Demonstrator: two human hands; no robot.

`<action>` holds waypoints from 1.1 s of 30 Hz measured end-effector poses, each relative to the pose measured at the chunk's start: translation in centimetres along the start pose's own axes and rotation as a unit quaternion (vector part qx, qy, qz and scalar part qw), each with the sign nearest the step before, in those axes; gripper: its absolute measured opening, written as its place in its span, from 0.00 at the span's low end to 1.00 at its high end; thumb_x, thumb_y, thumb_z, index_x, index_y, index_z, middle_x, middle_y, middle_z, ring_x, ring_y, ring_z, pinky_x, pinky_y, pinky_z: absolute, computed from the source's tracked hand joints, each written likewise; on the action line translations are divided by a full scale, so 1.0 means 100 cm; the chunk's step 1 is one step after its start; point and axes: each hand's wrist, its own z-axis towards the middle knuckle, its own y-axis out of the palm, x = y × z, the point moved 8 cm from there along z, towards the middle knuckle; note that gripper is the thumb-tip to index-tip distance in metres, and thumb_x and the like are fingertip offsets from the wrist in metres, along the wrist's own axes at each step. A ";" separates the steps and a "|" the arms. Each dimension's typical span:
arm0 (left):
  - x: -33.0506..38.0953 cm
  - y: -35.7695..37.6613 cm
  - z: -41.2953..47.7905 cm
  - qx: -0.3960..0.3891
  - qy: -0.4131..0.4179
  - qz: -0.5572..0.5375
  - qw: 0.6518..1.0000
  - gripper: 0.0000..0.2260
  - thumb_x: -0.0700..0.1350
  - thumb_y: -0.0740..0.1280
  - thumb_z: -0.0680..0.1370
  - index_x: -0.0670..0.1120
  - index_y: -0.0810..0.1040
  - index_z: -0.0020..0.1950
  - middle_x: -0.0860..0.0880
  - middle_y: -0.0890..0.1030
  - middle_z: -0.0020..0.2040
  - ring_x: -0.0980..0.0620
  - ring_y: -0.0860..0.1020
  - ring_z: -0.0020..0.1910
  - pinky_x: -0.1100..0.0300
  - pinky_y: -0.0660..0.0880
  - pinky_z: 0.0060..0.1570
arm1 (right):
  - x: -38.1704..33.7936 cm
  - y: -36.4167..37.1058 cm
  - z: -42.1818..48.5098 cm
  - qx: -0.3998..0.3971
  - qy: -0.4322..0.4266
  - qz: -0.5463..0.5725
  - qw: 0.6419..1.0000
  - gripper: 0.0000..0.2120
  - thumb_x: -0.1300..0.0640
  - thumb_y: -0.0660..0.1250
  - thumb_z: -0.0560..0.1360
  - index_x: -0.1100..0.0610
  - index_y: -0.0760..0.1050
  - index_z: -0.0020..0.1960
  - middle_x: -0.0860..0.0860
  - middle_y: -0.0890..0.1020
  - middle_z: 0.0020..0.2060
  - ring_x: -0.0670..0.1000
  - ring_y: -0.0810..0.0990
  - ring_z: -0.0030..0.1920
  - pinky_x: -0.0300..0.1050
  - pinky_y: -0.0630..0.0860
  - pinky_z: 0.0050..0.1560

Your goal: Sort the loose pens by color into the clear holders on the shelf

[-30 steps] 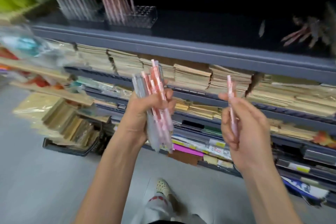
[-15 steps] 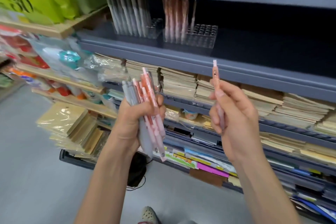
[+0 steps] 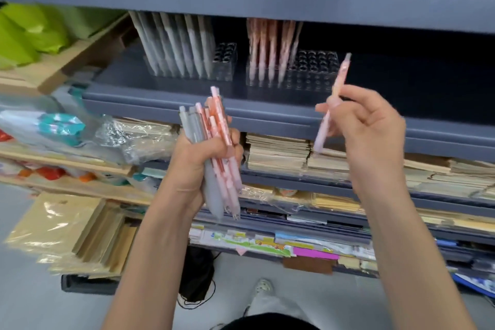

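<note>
Since the frame half a second ago, the right hand (image 3: pixel 375 128) has been lifted toward the upper right of the frame, and the single pale pink pen (image 3: pixel 338 75) it carries has been tipped from upright to a slant. Its top end is now seen just beside the right edge of the clear plastic holder with pink pens (image 3: pixel 313 67). The shelf has also been brought closer in the view. The pen is pinched at mid-barrel between thumb and fingers (image 3: pixel 359 98) and has not yet been placed in any hole. A mixed bundle of grey and pink-orange pens (image 3: pixel 211 120) is gripped upright at the centre of the frame by the left hand (image 3: pixel 195 158), whose fingers (image 3: pixel 234 140) are curled round it. On the dark grey shelf (image 3: pixel 160 99) in the upper middle, the clear plastic holder with grey pens (image 3: pixel 226 61) is seen mostly filled, with a few holes open at its right end. The pink holder is filled only on its left part, and many holes are left free. The task is judged partly done: both colours remain to be sorted from the bundle, after the pink pen now in hand.
</note>
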 end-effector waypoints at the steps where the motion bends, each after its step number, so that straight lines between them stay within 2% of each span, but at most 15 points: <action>1: 0.001 0.000 0.008 -0.002 -0.003 -0.004 1.000 0.22 0.32 0.67 0.59 0.43 0.74 0.52 0.46 0.78 0.38 0.50 0.76 0.32 0.60 0.76 0.31 | 0.000 0.000 0.011 0.004 -0.010 0.009 1.000 0.05 0.58 0.69 0.77 0.54 0.79 0.53 0.51 0.86 0.42 0.50 0.84 0.40 0.41 0.81 0.40; 4: 0.002 0.001 0.029 -0.010 -0.011 -0.001 1.000 0.24 0.36 0.71 0.55 0.43 0.75 0.51 0.47 0.79 0.38 0.50 0.76 0.31 0.61 0.75 0.31 | 0.002 -0.002 0.044 0.037 -0.027 0.029 0.999 0.07 0.61 0.70 0.74 0.56 0.77 0.52 0.53 0.86 0.43 0.53 0.85 0.45 0.43 0.82 0.44; 6: 0.003 0.004 0.039 -0.022 -0.013 -0.017 1.000 0.24 0.34 0.69 0.56 0.43 0.75 0.52 0.47 0.78 0.37 0.50 0.75 0.31 0.61 0.75 0.30 | 0.004 -0.004 0.063 0.068 -0.038 0.066 0.995 0.09 0.65 0.69 0.74 0.59 0.74 0.52 0.54 0.84 0.42 0.55 0.85 0.46 0.45 0.82 0.46; 11: 0.003 0.009 0.062 -0.037 -0.029 -0.031 0.998 0.22 0.31 0.66 0.60 0.43 0.73 0.52 0.47 0.78 0.37 0.50 0.75 0.31 0.61 0.75 0.31 | 0.001 0.004 0.094 0.119 -0.104 0.078 0.984 0.13 0.72 0.67 0.72 0.57 0.69 0.48 0.49 0.81 0.37 0.49 0.81 0.43 0.51 0.80 0.53; 13: 0.004 0.010 0.066 -0.042 -0.036 -0.027 0.998 0.22 0.32 0.67 0.59 0.43 0.73 0.52 0.47 0.78 0.37 0.49 0.75 0.31 0.60 0.74 0.31 | 0.002 0.007 0.100 0.138 -0.128 -0.014 0.982 0.09 0.66 0.68 0.72 0.55 0.73 0.48 0.42 0.81 0.38 0.43 0.79 0.43 0.47 0.78 0.55; 14: 0.004 0.009 0.069 -0.044 -0.037 -0.023 0.998 0.24 0.32 0.68 0.58 0.43 0.73 0.53 0.47 0.78 0.37 0.49 0.75 0.31 0.60 0.74 0.32 | 0.003 0.009 0.105 0.138 -0.132 -0.084 0.978 0.06 0.61 0.68 0.73 0.54 0.76 0.48 0.44 0.81 0.42 0.43 0.79 0.45 0.44 0.77 0.56; 16: 0.005 0.009 0.072 -0.050 -0.042 -0.015 0.998 0.26 0.35 0.70 0.56 0.42 0.74 0.53 0.46 0.78 0.37 0.49 0.75 0.30 0.59 0.74 0.32 | 0.003 0.019 0.117 0.118 -0.116 -0.182 0.969 0.06 0.57 0.67 0.74 0.46 0.79 0.44 0.52 0.83 0.47 0.52 0.81 0.50 0.49 0.77 0.58; 17: 0.005 0.008 0.073 -0.051 -0.046 -0.014 0.998 0.26 0.36 0.71 0.55 0.42 0.74 0.53 0.46 0.78 0.37 0.49 0.75 0.30 0.59 0.74 0.32 | 0.004 0.025 0.124 0.099 -0.100 -0.197 0.970 0.09 0.57 0.67 0.74 0.44 0.80 0.40 0.50 0.84 0.45 0.54 0.82 0.51 0.50 0.77 0.59; 19: 0.005 0.006 0.075 -0.051 -0.052 -0.013 0.997 0.26 0.37 0.71 0.55 0.42 0.73 0.53 0.46 0.78 0.37 0.49 0.75 0.30 0.60 0.74 0.31 | 0.000 0.035 0.133 0.081 -0.096 -0.229 0.965 0.17 0.60 0.66 0.74 0.41 0.81 0.33 0.37 0.84 0.38 0.52 0.81 0.51 0.46 0.74 0.62; 20: 0.005 0.005 0.076 -0.051 -0.053 -0.011 0.997 0.26 0.37 0.71 0.55 0.41 0.73 0.53 0.46 0.78 0.37 0.49 0.75 0.30 0.60 0.74 0.31 | -0.002 0.039 0.137 0.073 -0.100 -0.246 0.961 0.17 0.61 0.66 0.73 0.42 0.81 0.33 0.36 0.83 0.38 0.52 0.80 0.53 0.45 0.72 0.64; 22: 0.004 0.004 0.077 -0.051 -0.055 -0.005 0.997 0.24 0.36 0.70 0.56 0.41 0.73 0.52 0.46 0.78 0.37 0.49 0.75 0.30 0.60 0.74 0.31 | -0.003 0.046 0.143 0.056 -0.119 -0.280 0.951 0.09 0.60 0.65 0.74 0.50 0.82 0.43 0.47 0.84 0.48 0.54 0.79 0.58 0.43 0.70 0.65; 24: 0.002 0.005 0.077 -0.051 -0.060 -0.005 0.997 0.21 0.32 0.68 0.59 0.42 0.73 0.51 0.46 0.77 0.37 0.49 0.74 0.30 0.60 0.74 0.30 | -0.003 0.052 0.149 0.035 -0.121 -0.335 0.934 0.10 0.57 0.64 0.76 0.57 0.79 0.55 0.52 0.82 0.54 0.51 0.78 0.58 0.36 0.67 0.59; 27: -0.001 0.004 0.077 -0.043 -0.061 -0.005 0.997 0.19 0.32 0.65 0.63 0.42 0.73 0.53 0.46 0.78 0.37 0.50 0.75 0.31 0.60 0.75 0.31 | 0.001 0.060 0.154 0.005 -0.127 -0.386 0.914 0.09 0.55 0.63 0.77 0.57 0.78 0.53 0.52 0.81 0.50 0.51 0.77 0.53 0.34 0.64 0.50; 30: -0.004 0.004 0.076 -0.041 -0.057 0.003 0.998 0.20 0.33 0.67 0.64 0.43 0.74 0.54 0.46 0.79 0.39 0.50 0.77 0.33 0.57 0.76 0.34 | 0.004 0.069 0.156 -0.022 -0.139 -0.431 0.891 0.10 0.55 0.62 0.78 0.60 0.76 0.55 0.56 0.81 0.52 0.55 0.77 0.53 0.39 0.66 0.50; 33: -0.006 0.002 0.075 -0.020 -0.054 0.021 0.998 0.17 0.34 0.70 0.64 0.44 0.78 0.51 0.46 0.80 0.40 0.50 0.79 0.34 0.56 0.76 0.36 | 0.006 0.071 0.159 -0.033 -0.136 -0.417 0.898 0.12 0.55 0.63 0.78 0.59 0.76 0.58 0.56 0.80 0.53 0.55 0.78 0.54 0.39 0.66 0.50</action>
